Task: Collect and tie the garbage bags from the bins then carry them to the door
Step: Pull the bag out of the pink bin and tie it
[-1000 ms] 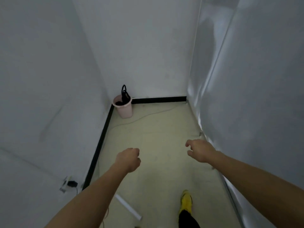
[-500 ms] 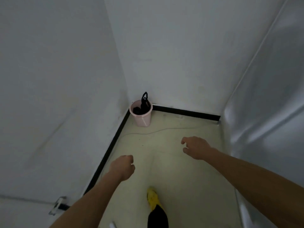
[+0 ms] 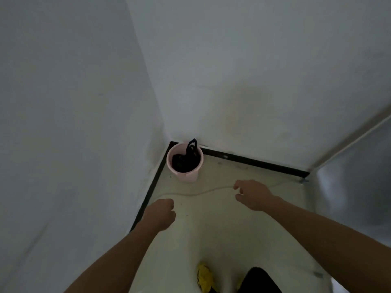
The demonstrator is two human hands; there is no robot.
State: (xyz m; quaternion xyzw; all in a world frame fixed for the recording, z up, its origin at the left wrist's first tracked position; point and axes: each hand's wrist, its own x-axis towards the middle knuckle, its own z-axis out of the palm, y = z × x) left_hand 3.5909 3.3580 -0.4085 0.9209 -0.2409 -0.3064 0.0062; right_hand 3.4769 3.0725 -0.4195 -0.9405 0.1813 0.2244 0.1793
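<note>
A small pink bin (image 3: 186, 176) stands on the floor in the corner where two white walls meet. A black garbage bag (image 3: 186, 160) sits inside it, with a loop handle sticking up above the rim. My left hand (image 3: 161, 214) hangs in front of the bin and a little to its left, fingers curled into a loose fist with nothing in it. My right hand (image 3: 252, 194) is stretched forward to the right of the bin, fingers bent and apart, holding nothing. Both hands are apart from the bin.
A thin pale cable (image 3: 186, 193) lies across the cream floor just in front of the bin. Black skirting (image 3: 254, 161) runs along both walls. A shiny grey panel (image 3: 357, 187) closes the right side. My yellow shoe (image 3: 204, 277) shows at the bottom.
I have walked closer to the corner; the bin looks larger and nearer the middle. Both hands stay out in front, and the wall socket at lower left has left the view.
</note>
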